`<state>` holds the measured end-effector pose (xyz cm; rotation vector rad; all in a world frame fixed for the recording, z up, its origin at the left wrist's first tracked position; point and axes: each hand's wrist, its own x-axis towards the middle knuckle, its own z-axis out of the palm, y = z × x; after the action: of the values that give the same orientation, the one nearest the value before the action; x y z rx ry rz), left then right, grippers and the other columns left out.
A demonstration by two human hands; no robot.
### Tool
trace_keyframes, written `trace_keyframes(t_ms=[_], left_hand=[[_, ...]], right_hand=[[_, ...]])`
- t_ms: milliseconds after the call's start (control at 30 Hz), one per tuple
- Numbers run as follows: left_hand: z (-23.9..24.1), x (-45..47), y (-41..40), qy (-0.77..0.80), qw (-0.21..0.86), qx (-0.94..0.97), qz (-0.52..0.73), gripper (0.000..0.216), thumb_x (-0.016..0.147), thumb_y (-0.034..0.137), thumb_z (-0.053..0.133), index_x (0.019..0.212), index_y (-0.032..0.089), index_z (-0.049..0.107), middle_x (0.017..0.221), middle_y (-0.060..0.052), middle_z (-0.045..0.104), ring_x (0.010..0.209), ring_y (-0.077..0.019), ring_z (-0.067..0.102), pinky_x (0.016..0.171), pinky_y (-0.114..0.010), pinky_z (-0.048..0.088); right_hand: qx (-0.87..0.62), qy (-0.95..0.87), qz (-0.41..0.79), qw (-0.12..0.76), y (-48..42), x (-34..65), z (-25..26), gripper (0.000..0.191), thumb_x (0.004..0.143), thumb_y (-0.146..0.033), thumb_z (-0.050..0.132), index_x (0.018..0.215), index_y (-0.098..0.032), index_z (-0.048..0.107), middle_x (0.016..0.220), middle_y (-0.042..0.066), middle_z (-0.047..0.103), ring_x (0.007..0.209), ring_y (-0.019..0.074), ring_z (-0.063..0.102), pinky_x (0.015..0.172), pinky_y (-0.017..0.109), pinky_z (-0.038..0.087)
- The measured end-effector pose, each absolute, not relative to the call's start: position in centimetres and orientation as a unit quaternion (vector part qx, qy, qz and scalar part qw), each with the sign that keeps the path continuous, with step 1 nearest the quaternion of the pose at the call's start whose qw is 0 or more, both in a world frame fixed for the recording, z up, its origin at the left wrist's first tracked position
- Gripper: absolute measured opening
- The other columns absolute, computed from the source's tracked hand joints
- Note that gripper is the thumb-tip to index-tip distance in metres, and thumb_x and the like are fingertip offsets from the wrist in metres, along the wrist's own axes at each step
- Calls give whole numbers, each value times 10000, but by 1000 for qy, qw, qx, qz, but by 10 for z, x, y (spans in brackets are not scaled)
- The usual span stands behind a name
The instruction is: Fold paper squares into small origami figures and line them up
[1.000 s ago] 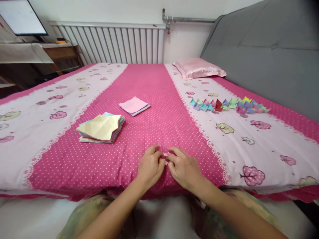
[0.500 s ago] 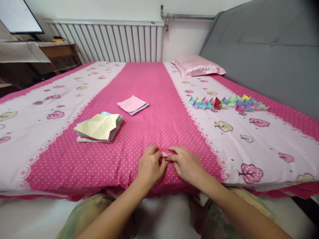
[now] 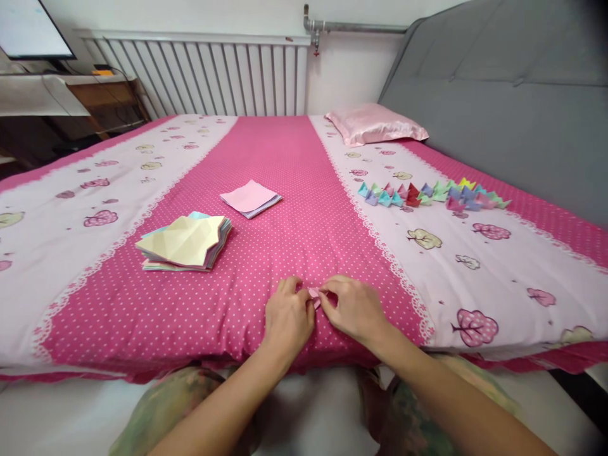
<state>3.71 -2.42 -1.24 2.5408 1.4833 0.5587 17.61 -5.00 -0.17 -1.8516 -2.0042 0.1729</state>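
Observation:
Between my hands, near the bed's front edge, is a small folded piece of pink paper (image 3: 315, 296); fingers cover part of it. My left hand (image 3: 289, 315) grips its left side with closed fingers. On the other side, my right hand (image 3: 354, 308) pinches the paper between thumb and forefinger. To the left lies a stack of creased papers (image 3: 185, 242), pale yellow on top. Behind it is a smaller pile of square sheets (image 3: 251, 196) with a pink one uppermost. Several small folded paper shapes (image 3: 432, 194) in many colours stand in rows at the right.
The bed carries a pink and white bedspread (image 3: 275, 152). A pink pillow (image 3: 375, 123) lies at the far right by the grey headboard (image 3: 503, 95). White radiator (image 3: 199, 73) bars line the wall behind. At far left, a monitor (image 3: 33, 31) stands on a desk.
The right thumb and fingers have shifted on the pink paper, and more of it shows between my hands. The view has moved slightly; the paper piles and folded shapes stay put.

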Motion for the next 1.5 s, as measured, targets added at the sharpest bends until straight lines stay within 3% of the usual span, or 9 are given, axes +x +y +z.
trace_keyframes(t_ms=[233,433,700,1100,1500], left_hand=[[-12,39,-26,525,69,835,149,191,797,220,447,774,165,629,928,-82,577,887,-204,538,758,-315,432],[-10,40,-26,535,70,831,138,162,775,210,461,815,158,608,936,-80,562,902,-199,519,787,-304,416],[-7,41,-23,554,103,815,135,197,775,211,464,764,155,653,955,-85,576,933,-199,523,824,-301,416],[-6,29,-17,507,171,829,162,263,824,198,431,764,145,682,953,-87,596,916,-191,539,838,-318,425],[-6,29,-19,504,167,832,161,240,802,211,452,765,159,684,972,-90,592,949,-197,533,849,-323,421]], right_hand=[[-708,-701,18,85,-50,161,7,234,829,-252,414,796,-177,633,810,86,631,701,200,598,590,289,385],[-699,-709,49,76,-46,166,9,188,788,-273,456,787,-209,633,885,41,610,793,185,585,603,269,391],[-710,-699,81,41,-39,166,13,199,788,-312,500,792,-187,654,903,71,619,805,212,602,610,289,405],[-685,-710,128,102,-38,177,16,167,795,-243,524,848,-227,681,787,42,700,748,184,636,655,262,421],[-709,-696,39,101,-42,164,7,141,780,-284,542,722,-249,665,766,5,660,674,170,597,546,263,343]])
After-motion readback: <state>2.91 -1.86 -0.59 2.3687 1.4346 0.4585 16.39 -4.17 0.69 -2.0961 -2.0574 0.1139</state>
